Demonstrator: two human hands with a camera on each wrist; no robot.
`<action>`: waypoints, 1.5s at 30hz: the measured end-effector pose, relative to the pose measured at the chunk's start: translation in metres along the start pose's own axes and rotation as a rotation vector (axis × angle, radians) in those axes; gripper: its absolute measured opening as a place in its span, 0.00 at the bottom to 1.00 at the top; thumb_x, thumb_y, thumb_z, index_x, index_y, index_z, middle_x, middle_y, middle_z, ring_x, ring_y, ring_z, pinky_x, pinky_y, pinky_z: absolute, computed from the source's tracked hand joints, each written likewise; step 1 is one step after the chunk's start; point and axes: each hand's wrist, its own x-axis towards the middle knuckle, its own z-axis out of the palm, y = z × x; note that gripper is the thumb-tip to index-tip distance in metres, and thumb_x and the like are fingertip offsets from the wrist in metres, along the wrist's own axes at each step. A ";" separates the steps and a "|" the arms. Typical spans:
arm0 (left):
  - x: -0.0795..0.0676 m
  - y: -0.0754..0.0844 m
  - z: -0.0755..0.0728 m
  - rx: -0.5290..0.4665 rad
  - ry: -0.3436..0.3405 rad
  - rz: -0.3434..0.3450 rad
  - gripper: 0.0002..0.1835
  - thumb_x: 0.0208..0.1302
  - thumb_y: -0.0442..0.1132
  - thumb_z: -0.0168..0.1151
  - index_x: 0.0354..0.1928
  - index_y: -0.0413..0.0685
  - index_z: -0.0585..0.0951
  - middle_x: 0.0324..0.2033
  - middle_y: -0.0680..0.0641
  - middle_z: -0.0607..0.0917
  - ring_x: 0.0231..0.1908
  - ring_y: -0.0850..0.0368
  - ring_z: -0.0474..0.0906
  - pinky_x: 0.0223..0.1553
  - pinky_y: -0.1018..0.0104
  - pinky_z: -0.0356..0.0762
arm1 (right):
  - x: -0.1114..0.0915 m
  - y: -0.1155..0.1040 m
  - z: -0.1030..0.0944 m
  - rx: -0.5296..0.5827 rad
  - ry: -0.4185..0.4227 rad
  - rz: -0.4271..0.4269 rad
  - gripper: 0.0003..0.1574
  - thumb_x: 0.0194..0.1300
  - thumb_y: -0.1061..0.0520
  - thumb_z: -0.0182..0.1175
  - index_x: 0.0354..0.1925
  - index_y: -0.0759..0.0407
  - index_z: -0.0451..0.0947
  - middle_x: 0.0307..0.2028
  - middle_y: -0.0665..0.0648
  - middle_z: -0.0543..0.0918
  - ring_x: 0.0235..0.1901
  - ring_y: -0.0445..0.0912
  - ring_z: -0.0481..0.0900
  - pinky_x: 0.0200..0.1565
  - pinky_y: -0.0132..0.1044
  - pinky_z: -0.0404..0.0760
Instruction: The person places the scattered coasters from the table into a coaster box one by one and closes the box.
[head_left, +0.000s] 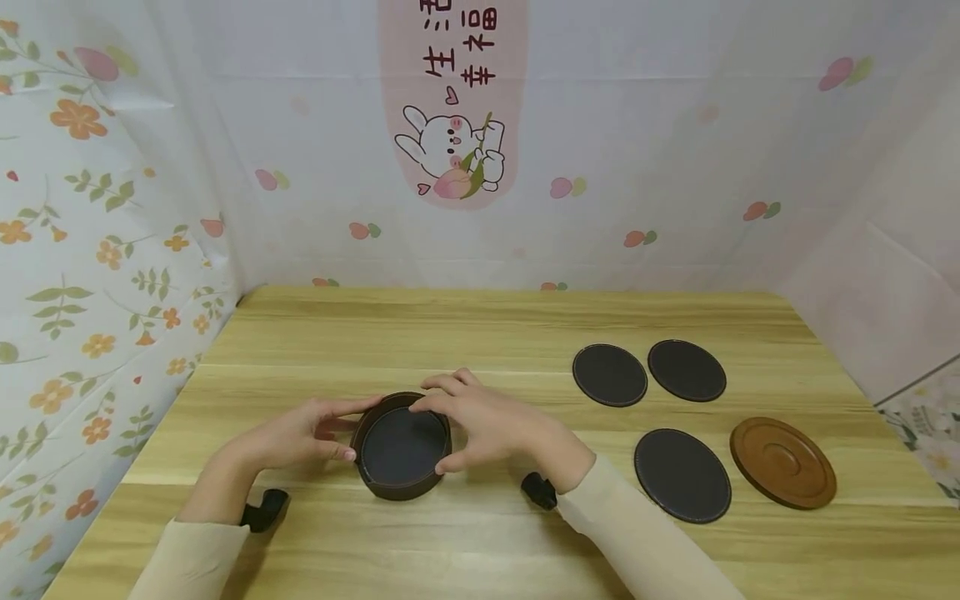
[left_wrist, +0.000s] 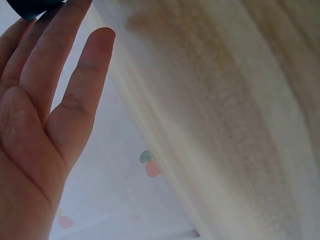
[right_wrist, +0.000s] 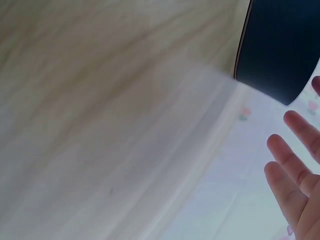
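A round black coaster holder [head_left: 401, 490] stands on the wooden table between both hands, with a dark round coaster [head_left: 403, 446] lying inside. My left hand [head_left: 300, 435] is at its left side, index finger along the upper rim and thumb near the lower left edge. Over the right rim reaches my right hand [head_left: 491, 421], its fingers spread above the opening and its thumb by the right wall. The right wrist view shows the holder's dark side [right_wrist: 277, 47] beside loosely extended fingers. In the left wrist view, straight fingers point toward a dark edge [left_wrist: 32, 6].
Three black round coasters, a back left one [head_left: 610, 375], a back right one [head_left: 687, 370] and a nearer one [head_left: 682, 476], lie flat to the right. Beside them is a brown wooden disc [head_left: 783, 463]. Patterned cloth [head_left: 300, 167] hangs behind the table [head_left: 450, 333].
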 end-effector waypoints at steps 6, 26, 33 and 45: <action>-0.001 -0.001 0.002 -0.003 0.010 0.000 0.41 0.65 0.42 0.66 0.75 0.39 0.60 0.71 0.26 0.61 0.64 0.26 0.69 0.56 0.52 0.80 | -0.011 0.005 -0.006 0.003 0.021 0.026 0.46 0.56 0.41 0.73 0.70 0.46 0.68 0.74 0.56 0.60 0.70 0.51 0.60 0.64 0.49 0.74; 0.000 -0.002 0.001 0.006 0.020 -0.009 0.41 0.64 0.41 0.66 0.75 0.39 0.61 0.71 0.28 0.62 0.65 0.27 0.69 0.57 0.49 0.79 | -0.058 0.029 -0.027 0.006 0.104 0.116 0.43 0.59 0.44 0.71 0.70 0.48 0.68 0.74 0.54 0.61 0.72 0.54 0.60 0.62 0.52 0.75; 0.000 -0.002 0.001 -0.001 0.018 -0.010 0.40 0.64 0.40 0.66 0.75 0.39 0.61 0.71 0.28 0.63 0.64 0.27 0.69 0.57 0.49 0.78 | -0.082 0.041 -0.032 0.001 0.149 0.183 0.44 0.59 0.43 0.71 0.70 0.46 0.67 0.74 0.53 0.61 0.72 0.53 0.59 0.61 0.52 0.75; 0.000 -0.005 0.001 -0.008 0.021 -0.013 0.41 0.64 0.41 0.66 0.75 0.39 0.61 0.71 0.28 0.62 0.64 0.27 0.69 0.56 0.54 0.80 | -0.122 0.065 -0.039 -0.012 0.238 0.232 0.45 0.58 0.44 0.73 0.70 0.45 0.67 0.73 0.58 0.63 0.70 0.61 0.61 0.60 0.61 0.72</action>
